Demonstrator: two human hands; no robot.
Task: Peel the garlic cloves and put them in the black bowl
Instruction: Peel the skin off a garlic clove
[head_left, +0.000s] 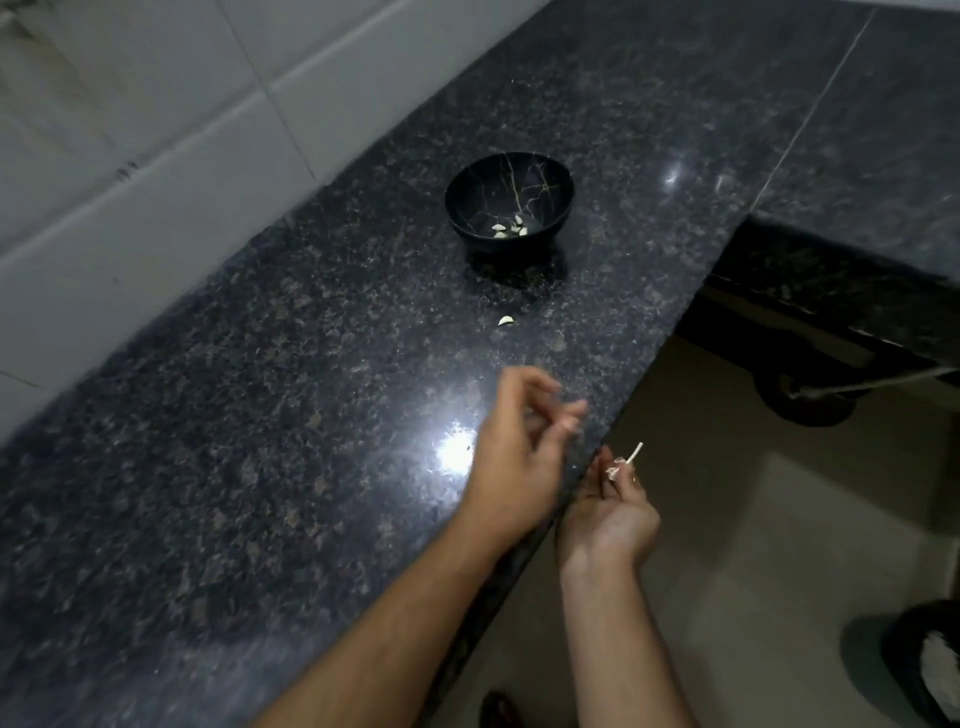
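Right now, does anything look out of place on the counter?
Yes. One garlic clove lies loose on the counter, short of the black bowl that holds the others. The right hand pinches leftover skin and stem.

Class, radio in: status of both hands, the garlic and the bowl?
Left hand loosely curled, empty, blurred. Right hand pinches garlic stem and skin. Black bowl holds peeled cloves; one clove loose on counter. Path clear.

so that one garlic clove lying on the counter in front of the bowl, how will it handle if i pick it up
The garlic clove looks small, so probably very light and best pinched with fingertips. Its curved shape suggests it may rock or skid on the glossy counter if nudged. It seems firm rather than floppy.
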